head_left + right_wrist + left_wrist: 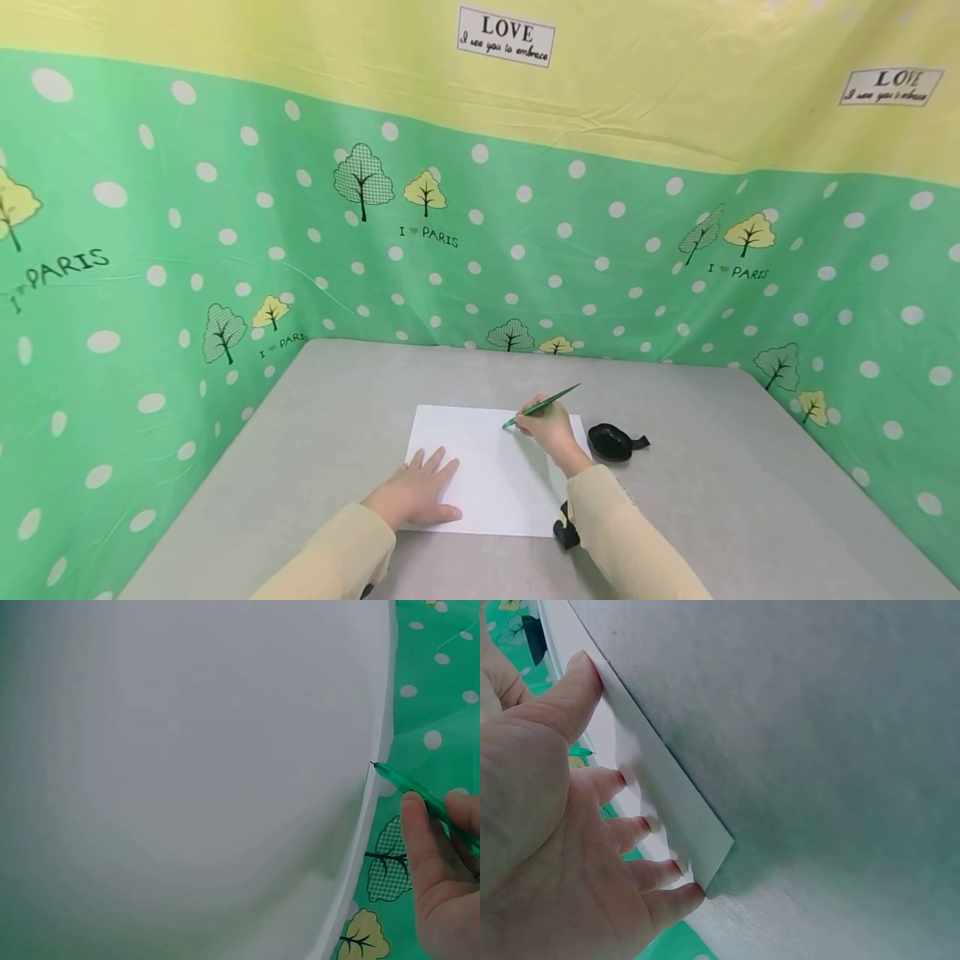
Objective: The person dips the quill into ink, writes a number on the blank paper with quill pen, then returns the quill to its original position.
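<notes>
A sheet of white paper lies on the grey table. My left hand rests on its left part with fingers spread; in the left wrist view, the thumb and fingertips of that hand lie along the paper close to one corner. Near the sheet's upper right, my right hand grips a slim green pen, its top end slanting up to the right. The right wrist view has the pen pinched in the right hand, its tip at the paper's surface.
To the right of the paper lies a glossy black rounded object with a short strap; its kind is unclear. A small black piece shows beside the right sleeve. Green and yellow printed cloth hangs behind and beside the grey table.
</notes>
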The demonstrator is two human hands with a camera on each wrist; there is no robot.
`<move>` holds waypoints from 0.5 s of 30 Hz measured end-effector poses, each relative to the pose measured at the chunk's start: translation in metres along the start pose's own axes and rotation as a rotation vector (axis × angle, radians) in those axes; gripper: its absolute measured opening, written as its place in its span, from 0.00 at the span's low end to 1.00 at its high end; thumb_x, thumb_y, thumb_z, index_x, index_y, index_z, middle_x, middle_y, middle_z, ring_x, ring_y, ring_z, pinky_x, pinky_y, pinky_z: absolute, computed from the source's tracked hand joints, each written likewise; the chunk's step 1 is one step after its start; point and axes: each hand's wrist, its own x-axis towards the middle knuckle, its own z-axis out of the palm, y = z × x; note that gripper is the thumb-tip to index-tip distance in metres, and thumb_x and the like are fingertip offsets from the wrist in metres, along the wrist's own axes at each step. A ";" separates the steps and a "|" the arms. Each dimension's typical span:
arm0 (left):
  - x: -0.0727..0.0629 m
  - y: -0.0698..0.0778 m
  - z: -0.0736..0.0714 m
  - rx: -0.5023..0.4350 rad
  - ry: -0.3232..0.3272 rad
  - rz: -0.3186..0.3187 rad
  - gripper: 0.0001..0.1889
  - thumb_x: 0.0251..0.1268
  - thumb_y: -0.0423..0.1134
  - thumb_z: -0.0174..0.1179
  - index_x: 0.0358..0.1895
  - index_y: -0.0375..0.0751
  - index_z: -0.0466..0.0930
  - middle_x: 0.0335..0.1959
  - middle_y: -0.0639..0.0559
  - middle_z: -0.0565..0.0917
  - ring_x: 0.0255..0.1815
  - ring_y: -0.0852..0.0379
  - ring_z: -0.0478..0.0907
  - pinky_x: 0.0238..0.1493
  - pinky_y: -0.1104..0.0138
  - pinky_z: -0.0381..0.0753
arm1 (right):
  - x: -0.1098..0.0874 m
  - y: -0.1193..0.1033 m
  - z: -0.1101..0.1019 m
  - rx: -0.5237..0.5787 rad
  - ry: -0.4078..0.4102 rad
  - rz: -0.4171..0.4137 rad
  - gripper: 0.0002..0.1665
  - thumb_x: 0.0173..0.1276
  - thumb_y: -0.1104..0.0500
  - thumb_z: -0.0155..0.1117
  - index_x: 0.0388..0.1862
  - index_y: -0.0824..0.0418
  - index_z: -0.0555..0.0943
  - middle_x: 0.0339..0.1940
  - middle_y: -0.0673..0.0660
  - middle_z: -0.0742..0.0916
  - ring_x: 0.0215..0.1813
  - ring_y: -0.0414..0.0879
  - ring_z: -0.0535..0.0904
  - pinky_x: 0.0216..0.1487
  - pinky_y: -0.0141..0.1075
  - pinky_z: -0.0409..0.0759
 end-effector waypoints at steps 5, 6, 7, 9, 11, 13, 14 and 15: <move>0.000 0.000 0.000 0.001 0.000 0.001 0.39 0.55 0.57 0.60 0.67 0.39 0.62 0.69 0.38 0.57 0.68 0.33 0.48 0.64 0.44 0.51 | -0.002 -0.001 0.000 -0.002 -0.004 0.001 0.05 0.56 0.72 0.63 0.30 0.70 0.75 0.28 0.59 0.83 0.32 0.48 0.82 0.37 0.37 0.82; -0.001 0.000 0.000 0.001 -0.001 0.001 0.39 0.55 0.57 0.60 0.67 0.39 0.62 0.69 0.38 0.57 0.68 0.33 0.48 0.64 0.44 0.52 | -0.002 -0.001 0.000 -0.003 -0.006 -0.001 0.05 0.56 0.72 0.63 0.30 0.70 0.75 0.28 0.58 0.83 0.32 0.48 0.82 0.37 0.37 0.82; -0.001 0.000 0.000 0.001 -0.002 0.001 0.39 0.56 0.57 0.60 0.67 0.39 0.62 0.69 0.38 0.57 0.68 0.33 0.48 0.64 0.44 0.52 | -0.002 0.000 -0.001 -0.002 -0.008 -0.002 0.05 0.56 0.72 0.63 0.31 0.70 0.75 0.28 0.58 0.83 0.32 0.48 0.82 0.37 0.37 0.82; -0.001 0.001 -0.001 0.000 -0.002 0.002 0.38 0.56 0.56 0.60 0.67 0.39 0.62 0.69 0.38 0.57 0.68 0.33 0.48 0.64 0.44 0.52 | -0.002 0.000 -0.001 0.000 -0.010 -0.001 0.05 0.56 0.72 0.62 0.31 0.70 0.75 0.28 0.58 0.83 0.32 0.48 0.82 0.37 0.36 0.82; -0.002 0.001 -0.001 0.000 -0.001 0.000 0.38 0.56 0.56 0.60 0.67 0.39 0.62 0.69 0.38 0.57 0.68 0.33 0.48 0.64 0.44 0.52 | -0.002 0.000 -0.001 0.003 -0.013 -0.002 0.05 0.56 0.72 0.62 0.31 0.70 0.75 0.28 0.59 0.83 0.32 0.49 0.82 0.37 0.36 0.82; -0.002 0.002 -0.001 -0.001 0.000 0.001 0.38 0.56 0.56 0.60 0.66 0.39 0.62 0.69 0.38 0.57 0.68 0.33 0.48 0.64 0.44 0.52 | -0.002 0.000 -0.001 0.002 -0.015 -0.006 0.05 0.56 0.72 0.63 0.31 0.70 0.75 0.28 0.59 0.83 0.33 0.49 0.82 0.37 0.36 0.82; -0.003 0.002 -0.001 -0.001 0.000 0.001 0.38 0.56 0.56 0.60 0.66 0.39 0.62 0.69 0.38 0.57 0.68 0.33 0.48 0.64 0.44 0.52 | -0.003 0.001 -0.001 0.000 -0.016 -0.007 0.05 0.56 0.72 0.63 0.31 0.70 0.75 0.28 0.59 0.83 0.33 0.49 0.82 0.36 0.36 0.82; -0.003 0.002 -0.001 -0.002 0.000 0.001 0.38 0.56 0.56 0.60 0.66 0.39 0.62 0.69 0.38 0.57 0.68 0.33 0.48 0.64 0.44 0.52 | -0.003 0.001 -0.001 -0.002 -0.018 -0.006 0.05 0.56 0.72 0.63 0.31 0.70 0.75 0.28 0.59 0.83 0.32 0.49 0.82 0.36 0.36 0.82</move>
